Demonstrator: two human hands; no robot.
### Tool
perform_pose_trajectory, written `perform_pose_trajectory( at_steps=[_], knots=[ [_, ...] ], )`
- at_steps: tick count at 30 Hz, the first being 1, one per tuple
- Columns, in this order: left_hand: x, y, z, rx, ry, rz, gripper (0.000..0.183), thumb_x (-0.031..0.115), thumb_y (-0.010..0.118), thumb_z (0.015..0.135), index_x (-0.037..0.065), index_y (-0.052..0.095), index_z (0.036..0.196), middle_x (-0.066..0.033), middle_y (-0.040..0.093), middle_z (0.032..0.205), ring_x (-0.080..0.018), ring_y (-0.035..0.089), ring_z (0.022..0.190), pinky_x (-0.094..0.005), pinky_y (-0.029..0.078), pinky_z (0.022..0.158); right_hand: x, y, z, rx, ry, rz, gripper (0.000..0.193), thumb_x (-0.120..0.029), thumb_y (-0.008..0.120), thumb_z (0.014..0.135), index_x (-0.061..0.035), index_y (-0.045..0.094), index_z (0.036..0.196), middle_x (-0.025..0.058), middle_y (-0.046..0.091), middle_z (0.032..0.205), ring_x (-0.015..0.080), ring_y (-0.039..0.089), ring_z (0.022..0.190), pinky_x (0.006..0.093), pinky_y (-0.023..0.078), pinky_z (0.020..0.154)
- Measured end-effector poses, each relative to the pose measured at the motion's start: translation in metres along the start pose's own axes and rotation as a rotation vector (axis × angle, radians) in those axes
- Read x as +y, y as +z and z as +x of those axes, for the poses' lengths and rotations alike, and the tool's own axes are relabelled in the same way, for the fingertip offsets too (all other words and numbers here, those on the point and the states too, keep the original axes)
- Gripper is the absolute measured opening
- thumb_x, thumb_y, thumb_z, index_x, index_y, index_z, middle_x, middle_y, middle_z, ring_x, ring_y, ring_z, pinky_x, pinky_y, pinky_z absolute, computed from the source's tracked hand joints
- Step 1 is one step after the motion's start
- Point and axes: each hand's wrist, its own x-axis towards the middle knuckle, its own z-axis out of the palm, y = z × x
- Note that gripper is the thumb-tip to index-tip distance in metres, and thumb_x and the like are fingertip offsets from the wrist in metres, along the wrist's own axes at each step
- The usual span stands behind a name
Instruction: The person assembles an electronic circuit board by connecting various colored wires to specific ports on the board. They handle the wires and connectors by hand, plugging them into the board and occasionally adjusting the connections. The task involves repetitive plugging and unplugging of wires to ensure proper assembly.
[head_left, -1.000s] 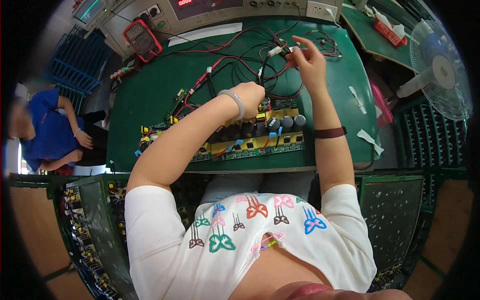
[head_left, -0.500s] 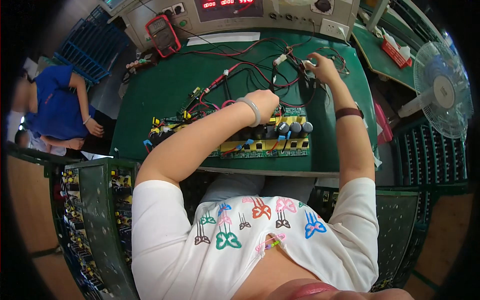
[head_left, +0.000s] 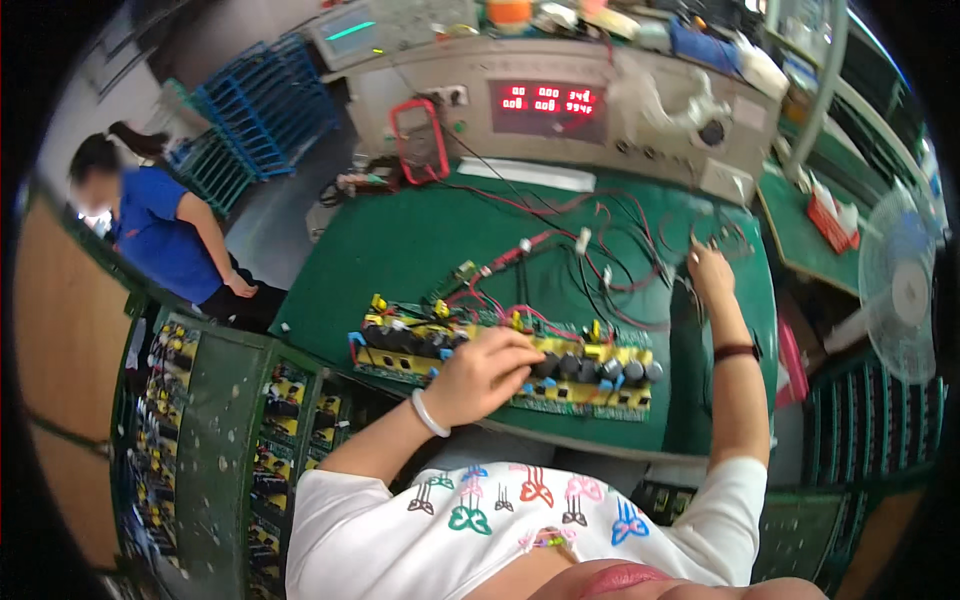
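A long green circuit board (head_left: 630,408) with yellow parts, black capacitors and blue-tipped wires lies along the table's near edge. My left hand (head_left: 478,378) is over its middle, fingers bent onto the black capacitors and thumb toward the near side; the palm hides part of the board. Beyond the board, red and black leads (head_left: 600,262) with white connectors spread over the tabletop. At the right, my right hand (head_left: 711,272) is beside these leads, thumb and forefinger apart, holding nothing that I can see. A small green board (head_left: 455,282) lies behind the long one, next to a red lead.
A bench instrument (head_left: 480,105) with red digits backs the green table (head_left: 340,270). A red-framed meter (head_left: 420,142) leans at its left end. A fan (head_left: 905,285) stands right. A person in blue (head_left: 165,235) is at the left, beyond a rack of boards (head_left: 215,420).
My left hand has drawn back from the board's far side onto its middle, its fist loosened. My right hand has moved away from the lead end it was touching. The view has tilted up.
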Motion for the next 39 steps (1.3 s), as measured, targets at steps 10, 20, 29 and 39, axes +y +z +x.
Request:
perform_pose_trajectory(
  at_steps=[10,20,29,39],
  knots=[
    [0.008,0.021,-0.023,0.003,0.028,-0.205,0.026,-0.004,0.067,0.083,0.003,0.07,0.107,-0.0115,0.065,0.104,-0.0269,0.066,0.092,-0.0353,0.055,0.079,-0.063,0.007,0.006,-0.127,-0.171,-0.048,0.039,-0.028,0.074,0.083,0.0004,0.058,0.104,0.025,0.068,0.099,0.0419,0.066,0.097,0.0504,0.053,0.08],
    [0.034,0.066,0.024,-0.173,0.021,-0.596,0.077,0.008,0.073,0.086,0.007,0.032,0.152,-0.0151,0.048,0.141,-0.0104,0.058,0.071,-0.0247,0.051,0.07,-0.067,-0.184,-0.061,-0.638,0.127,0.641,0.024,-0.02,0.065,0.087,-0.004,0.058,0.07,-0.002,0.049,0.058,0.0075,0.049,0.049,0.0265,0.035,0.043],
    [0.084,0.121,0.021,-0.876,-0.151,-1.489,0.028,0.008,0.06,0.098,-0.003,0.056,0.123,-0.0088,0.071,0.097,-0.0127,0.066,0.093,-0.0273,0.051,0.083,-0.066,-0.193,-0.158,-0.493,0.235,1.049,0.032,-0.033,0.066,0.094,-0.0122,0.053,0.074,-0.008,0.044,0.057,0.0017,0.037,0.044,0.0213,0.024,0.04],
    [0.011,0.083,-0.063,-0.695,-0.1,-0.824,0.008,0.001,0.072,0.081,0.002,0.072,0.089,-0.0093,0.069,0.094,-0.0227,0.065,0.091,-0.0329,0.051,0.079,-0.045,-0.108,-0.228,-0.217,0.177,1.72,0.018,-0.019,0.064,0.098,-0.005,0.059,0.108,-0.0005,0.058,0.095,0.0081,0.059,0.068,0.023,0.051,0.063]
  ],
)
